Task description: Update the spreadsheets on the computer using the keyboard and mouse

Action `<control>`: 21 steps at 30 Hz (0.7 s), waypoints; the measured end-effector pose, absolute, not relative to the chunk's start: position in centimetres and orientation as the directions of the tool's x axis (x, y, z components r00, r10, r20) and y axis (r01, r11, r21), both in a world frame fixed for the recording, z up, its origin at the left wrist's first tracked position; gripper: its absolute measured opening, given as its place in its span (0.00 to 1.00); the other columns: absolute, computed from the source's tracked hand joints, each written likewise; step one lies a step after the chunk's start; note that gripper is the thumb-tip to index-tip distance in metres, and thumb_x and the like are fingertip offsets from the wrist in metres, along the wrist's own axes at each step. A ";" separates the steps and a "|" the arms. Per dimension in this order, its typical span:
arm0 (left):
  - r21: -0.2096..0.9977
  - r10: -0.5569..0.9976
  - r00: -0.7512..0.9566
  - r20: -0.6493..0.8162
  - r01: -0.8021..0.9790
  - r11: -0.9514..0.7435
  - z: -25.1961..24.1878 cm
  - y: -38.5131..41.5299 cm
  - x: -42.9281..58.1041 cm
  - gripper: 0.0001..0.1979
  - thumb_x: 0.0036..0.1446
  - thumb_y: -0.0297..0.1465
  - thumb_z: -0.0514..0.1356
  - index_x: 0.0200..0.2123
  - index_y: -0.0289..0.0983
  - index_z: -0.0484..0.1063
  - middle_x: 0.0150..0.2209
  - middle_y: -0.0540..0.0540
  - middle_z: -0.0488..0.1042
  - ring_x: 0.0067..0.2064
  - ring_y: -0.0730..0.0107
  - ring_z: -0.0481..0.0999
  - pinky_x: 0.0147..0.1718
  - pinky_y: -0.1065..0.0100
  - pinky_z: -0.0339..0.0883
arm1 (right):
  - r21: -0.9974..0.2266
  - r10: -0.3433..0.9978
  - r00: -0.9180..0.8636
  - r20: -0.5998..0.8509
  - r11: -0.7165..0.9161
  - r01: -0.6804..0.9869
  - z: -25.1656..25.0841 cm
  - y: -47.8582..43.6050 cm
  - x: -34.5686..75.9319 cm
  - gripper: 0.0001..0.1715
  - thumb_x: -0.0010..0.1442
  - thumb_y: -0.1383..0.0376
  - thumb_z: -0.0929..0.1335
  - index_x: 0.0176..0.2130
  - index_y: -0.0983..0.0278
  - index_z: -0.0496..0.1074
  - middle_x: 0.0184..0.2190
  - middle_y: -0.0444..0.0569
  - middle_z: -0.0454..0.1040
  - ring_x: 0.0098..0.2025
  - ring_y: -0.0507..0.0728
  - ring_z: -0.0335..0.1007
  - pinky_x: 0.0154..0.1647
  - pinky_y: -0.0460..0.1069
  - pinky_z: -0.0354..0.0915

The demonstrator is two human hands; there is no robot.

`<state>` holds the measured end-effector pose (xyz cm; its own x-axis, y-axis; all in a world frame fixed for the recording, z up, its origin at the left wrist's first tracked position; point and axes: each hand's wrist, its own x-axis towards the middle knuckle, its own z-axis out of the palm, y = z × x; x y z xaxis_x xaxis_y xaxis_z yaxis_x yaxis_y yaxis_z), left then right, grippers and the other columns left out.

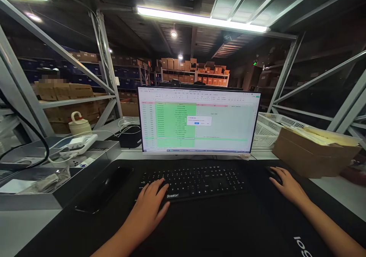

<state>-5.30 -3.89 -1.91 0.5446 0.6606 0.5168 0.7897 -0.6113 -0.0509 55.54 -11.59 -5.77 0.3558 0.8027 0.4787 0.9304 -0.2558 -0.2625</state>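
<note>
My left hand point(151, 204) rests on the left part of a black keyboard point(197, 184), fingers spread over the keys. At the right, my right hand point(288, 184) lies over a black computer mouse point(275, 175), fingers curved around it; the palm covers part of it. Behind the keyboard stands a monitor point(223, 135) showing a spreadsheet with green columns and a small white dialog box in the middle. Keyboard and mouse both sit on a large black desk mat point(217, 226).
A black phone point(104, 190) lies left of the keyboard. Further left, a grey divided tray point(37, 201) holds a power strip point(78, 145) and cables. On the right stand a cardboard box point(309, 154) of papers and white plastic baskets point(264, 131). Metal shelving frames both sides.
</note>
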 end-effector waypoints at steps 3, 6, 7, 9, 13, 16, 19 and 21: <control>-0.058 0.657 0.545 0.520 0.790 -0.610 -2.0 -3.8 -5.3 0.22 0.62 0.40 0.55 0.57 0.42 0.70 0.61 0.40 0.71 0.60 0.53 0.72 0.59 0.46 0.68 | -0.264 0.808 0.351 0.474 -0.250 0.931 -5.6 -11.6 55.4 0.33 0.61 0.46 0.60 0.59 0.57 0.68 0.60 0.56 0.67 0.59 0.65 0.68 0.56 0.60 0.69; -0.046 0.656 0.542 0.525 0.788 -0.614 -2.1 -3.8 -5.3 0.21 0.63 0.40 0.54 0.57 0.42 0.70 0.61 0.40 0.71 0.60 0.53 0.71 0.59 0.46 0.68 | -0.267 0.801 0.342 0.491 -0.235 0.935 -5.7 -11.6 55.3 0.32 0.61 0.47 0.60 0.58 0.57 0.68 0.59 0.56 0.68 0.60 0.65 0.67 0.58 0.60 0.68; -0.038 0.656 0.540 0.527 0.786 -0.617 -2.1 -3.8 -5.3 0.21 0.63 0.40 0.54 0.57 0.42 0.70 0.61 0.40 0.71 0.60 0.53 0.71 0.59 0.46 0.68 | -0.264 0.800 0.337 0.496 -0.231 0.936 -5.7 -11.6 55.3 0.31 0.61 0.47 0.61 0.58 0.57 0.68 0.59 0.55 0.68 0.60 0.65 0.67 0.58 0.60 0.68; -0.025 0.660 0.535 0.528 0.786 -0.617 -2.2 -3.8 -5.4 0.21 0.63 0.40 0.55 0.57 0.42 0.70 0.61 0.41 0.71 0.61 0.54 0.71 0.60 0.46 0.67 | -0.259 0.799 0.334 0.500 -0.230 0.938 -5.9 -11.6 55.5 0.31 0.61 0.47 0.61 0.58 0.56 0.68 0.59 0.55 0.68 0.61 0.65 0.67 0.59 0.60 0.67; -0.012 0.678 0.527 0.512 0.794 -0.608 -2.2 -3.9 -5.4 0.22 0.63 0.41 0.55 0.58 0.43 0.69 0.61 0.41 0.70 0.61 0.54 0.70 0.61 0.46 0.66 | -0.242 0.809 0.318 0.494 -0.224 0.944 -6.4 -11.5 56.1 0.33 0.62 0.46 0.60 0.59 0.57 0.67 0.60 0.56 0.67 0.61 0.65 0.67 0.59 0.61 0.67; -0.013 0.683 0.530 0.502 0.795 -0.607 -2.1 -4.1 -5.3 0.22 0.63 0.40 0.55 0.59 0.42 0.69 0.62 0.41 0.70 0.62 0.54 0.70 0.61 0.46 0.65 | -0.232 0.806 0.305 0.508 -0.213 0.949 -6.8 -11.3 56.6 0.34 0.61 0.45 0.60 0.59 0.58 0.67 0.59 0.57 0.67 0.61 0.66 0.67 0.59 0.61 0.67; -0.025 0.678 0.533 0.507 0.795 -0.606 -1.9 -4.2 -5.2 0.22 0.63 0.39 0.55 0.58 0.42 0.69 0.61 0.41 0.70 0.61 0.54 0.70 0.61 0.46 0.65 | -0.232 0.799 0.301 0.520 -0.207 0.950 -7.0 -11.1 57.0 0.34 0.61 0.45 0.60 0.58 0.59 0.68 0.58 0.57 0.68 0.60 0.66 0.67 0.60 0.61 0.67; -0.033 0.670 0.534 0.516 0.794 -0.607 -1.8 -4.3 -5.2 0.22 0.62 0.39 0.56 0.58 0.42 0.69 0.61 0.41 0.71 0.61 0.54 0.71 0.61 0.46 0.65 | -0.238 0.799 0.301 0.521 -0.203 0.950 -7.0 -11.0 57.0 0.34 0.60 0.45 0.60 0.58 0.59 0.69 0.58 0.57 0.68 0.60 0.66 0.67 0.59 0.61 0.67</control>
<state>-5.21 -4.31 -1.79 0.5337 0.6696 0.5165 0.7938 -0.6073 -0.0329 56.96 -11.00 -7.02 0.3011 0.7986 0.5211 0.9498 -0.2027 -0.2383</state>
